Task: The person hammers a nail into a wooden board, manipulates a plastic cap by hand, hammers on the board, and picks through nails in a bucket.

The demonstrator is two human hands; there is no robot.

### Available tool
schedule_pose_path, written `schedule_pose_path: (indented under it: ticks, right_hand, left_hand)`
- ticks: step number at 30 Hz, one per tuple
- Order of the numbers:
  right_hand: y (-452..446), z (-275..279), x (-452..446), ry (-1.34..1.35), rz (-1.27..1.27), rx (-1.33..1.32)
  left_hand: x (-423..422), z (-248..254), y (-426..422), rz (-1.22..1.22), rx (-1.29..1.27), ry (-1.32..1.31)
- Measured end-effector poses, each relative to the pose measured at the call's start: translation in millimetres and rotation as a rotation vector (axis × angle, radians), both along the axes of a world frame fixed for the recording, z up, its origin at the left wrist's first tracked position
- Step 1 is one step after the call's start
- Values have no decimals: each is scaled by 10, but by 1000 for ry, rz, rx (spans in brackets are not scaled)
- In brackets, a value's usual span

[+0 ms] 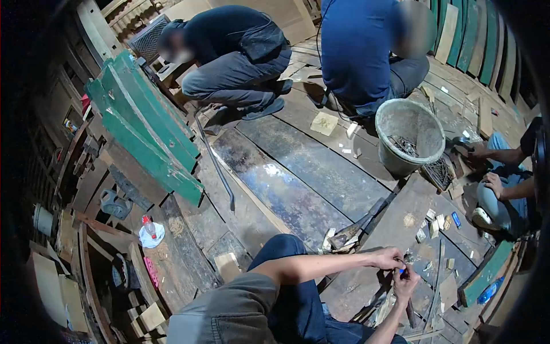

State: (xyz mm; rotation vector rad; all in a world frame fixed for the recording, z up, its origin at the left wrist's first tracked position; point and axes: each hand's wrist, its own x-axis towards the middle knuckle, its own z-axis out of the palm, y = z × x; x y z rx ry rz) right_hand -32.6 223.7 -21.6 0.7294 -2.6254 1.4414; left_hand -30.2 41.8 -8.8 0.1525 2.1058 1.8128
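My left hand (389, 258) and my right hand (406, 284) are close together above the plank floor, fingers closed in a pinch. Between them shows a small blue object (402, 271), mostly covered by the fingers; its kind cannot be made out. A dark brown stick-like piece (411, 315) slants down beside my right wrist. To the left of my hands lies a long dark tool (366, 221), its far end narrow, with pale wood scraps (346, 243) at its near end. Small cut wood blocks (433, 227) are scattered beyond my hands.
A grey bucket (385, 140) with metal pieces inside stands ahead. Two people crouch at the back; another person's hands (494, 183) are at the right. Green curved boards (143, 123) lean at left. A crowbar (216, 166) and a red-capped bottle (149, 228) are on the floor.
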Motion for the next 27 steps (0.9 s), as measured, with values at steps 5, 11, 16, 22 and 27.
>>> schedule_pose_path:
  ticks: [5, 11, 16, 22, 27]
  right_hand:
    - [-25, 117, 19, 101, -75, 44]
    - [-49, 107, 26, -54, -99, 29]
    - [-76, 317, 48, -108, -84, 103]
    - [-65, 33, 27, -143, -105, 27]
    - [-10, 53, 48, -71, -67, 77]
  left_hand:
    - [46, 129, -7, 121, 69, -69]
    - [35, 285, -76, 114, 165, -391]
    - [19, 136, -49, 82, -68, -180]
    - [74, -250, 36, 83, 45, -68]
    - [95, -113, 25, 61, -35, -43]
